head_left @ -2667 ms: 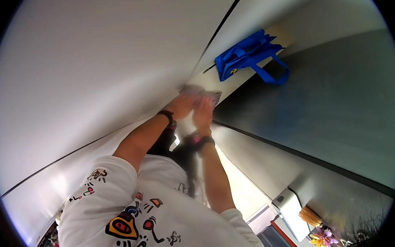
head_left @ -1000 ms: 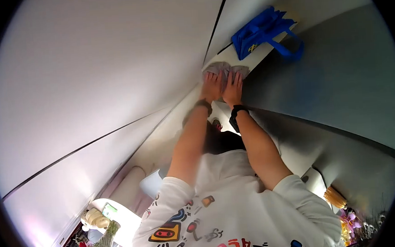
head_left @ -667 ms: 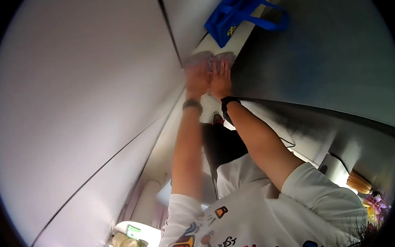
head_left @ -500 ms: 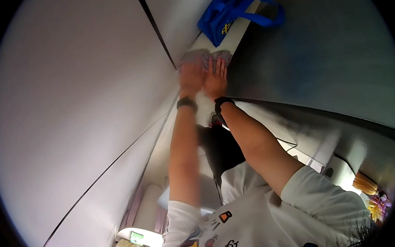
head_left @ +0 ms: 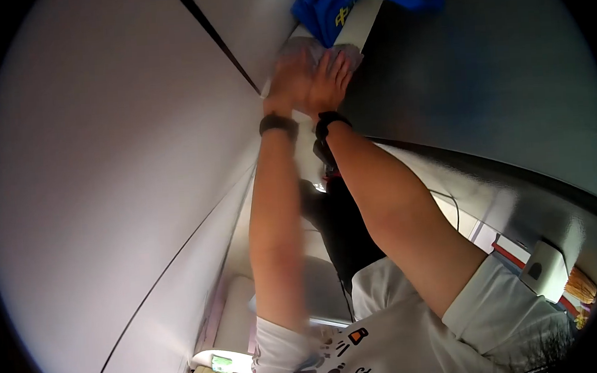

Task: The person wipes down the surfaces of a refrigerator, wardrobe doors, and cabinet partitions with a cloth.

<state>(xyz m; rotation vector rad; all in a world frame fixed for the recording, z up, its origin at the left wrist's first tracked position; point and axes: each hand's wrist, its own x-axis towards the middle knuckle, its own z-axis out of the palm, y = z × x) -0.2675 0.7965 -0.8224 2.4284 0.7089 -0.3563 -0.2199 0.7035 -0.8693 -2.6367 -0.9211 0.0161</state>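
Note:
A grey cloth lies bunched on a narrow white ledge between a pale wall and a dark panel. My right hand lies on the cloth with its fingers stretched out and spread. Beside it, my left hand is also at the cloth, close to the pale wall; motion smears its fingers. Just beyond the cloth, a blue tote bag with yellow lettering rests on the ledge, its handle loop hanging over the dark panel.
The smooth pale wall rises on the left, crossed by dark seams. On the right is the dark glossy panel. Lower right, a white box-like object stands near a yellowish brush-like thing.
Both hands and the cloth have shifted forward along the ledge, closer to the blue tote bag. The whole view has also moved slightly, with the bag higher in the picture.

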